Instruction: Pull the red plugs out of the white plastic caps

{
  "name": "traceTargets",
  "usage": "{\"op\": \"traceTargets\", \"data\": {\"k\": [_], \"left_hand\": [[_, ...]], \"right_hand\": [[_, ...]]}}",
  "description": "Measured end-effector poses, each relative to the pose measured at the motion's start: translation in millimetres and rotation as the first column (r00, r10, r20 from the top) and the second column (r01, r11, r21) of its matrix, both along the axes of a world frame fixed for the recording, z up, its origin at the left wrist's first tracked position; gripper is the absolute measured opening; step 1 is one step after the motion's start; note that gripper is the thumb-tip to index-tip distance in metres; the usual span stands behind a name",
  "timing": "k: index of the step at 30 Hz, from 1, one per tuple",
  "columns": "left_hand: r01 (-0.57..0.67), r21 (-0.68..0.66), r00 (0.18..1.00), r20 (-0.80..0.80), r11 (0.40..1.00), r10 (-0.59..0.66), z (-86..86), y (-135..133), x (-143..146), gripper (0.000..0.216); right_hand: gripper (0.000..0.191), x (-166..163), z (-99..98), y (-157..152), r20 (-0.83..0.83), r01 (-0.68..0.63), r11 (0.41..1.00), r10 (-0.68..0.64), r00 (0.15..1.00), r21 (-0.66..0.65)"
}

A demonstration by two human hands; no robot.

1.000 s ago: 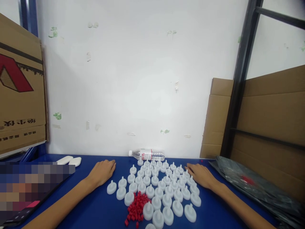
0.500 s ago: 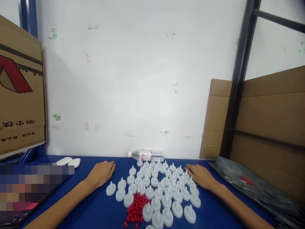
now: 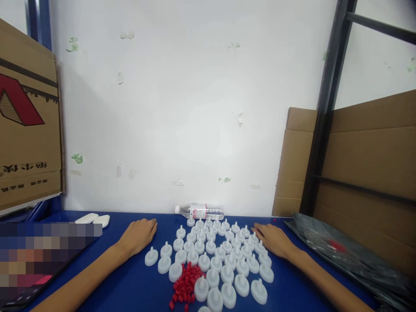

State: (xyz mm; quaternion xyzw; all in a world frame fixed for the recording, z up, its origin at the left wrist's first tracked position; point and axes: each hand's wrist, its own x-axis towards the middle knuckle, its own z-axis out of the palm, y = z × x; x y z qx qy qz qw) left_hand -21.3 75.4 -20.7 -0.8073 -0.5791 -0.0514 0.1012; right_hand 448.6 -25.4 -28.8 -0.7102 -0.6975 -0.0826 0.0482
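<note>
My left hand [image 3: 139, 236] rests palm down on the blue table [image 3: 123, 286], left of a group of white plastic nozzle caps [image 3: 210, 247]. Its fingers lie loosely on the surface and hold nothing. On the other side, my right hand [image 3: 272, 238] lies flat with fingers stretched out, its tips beside the caps at the right edge of the group. Each white cap has a round base and a thin spout pointing up. A pile of small red caps [image 3: 186, 284] lies among the nearest white ones.
A clear plastic bottle [image 3: 208, 211] lies on its side by the wall. White oval objects [image 3: 101, 221] and a dark-edged device with a blurred screen [image 3: 42, 264] are at left. Grey plastic bags [image 3: 338, 251] lie at right. Cardboard [image 3: 29, 130] stands beside the table.
</note>
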Motion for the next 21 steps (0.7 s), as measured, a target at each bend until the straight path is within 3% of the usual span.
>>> {"op": "traceTargets", "data": {"k": [21], "left_hand": [[0.001, -0.003, 1.000, -0.029, 1.000, -0.001, 3.0, -3.1, 1.4, 0.029]], "right_hand": [[0.028, -1.3, 0.9, -0.7, 0.007, 0.004, 1.000, -0.004, 1.000, -0.003]]}}
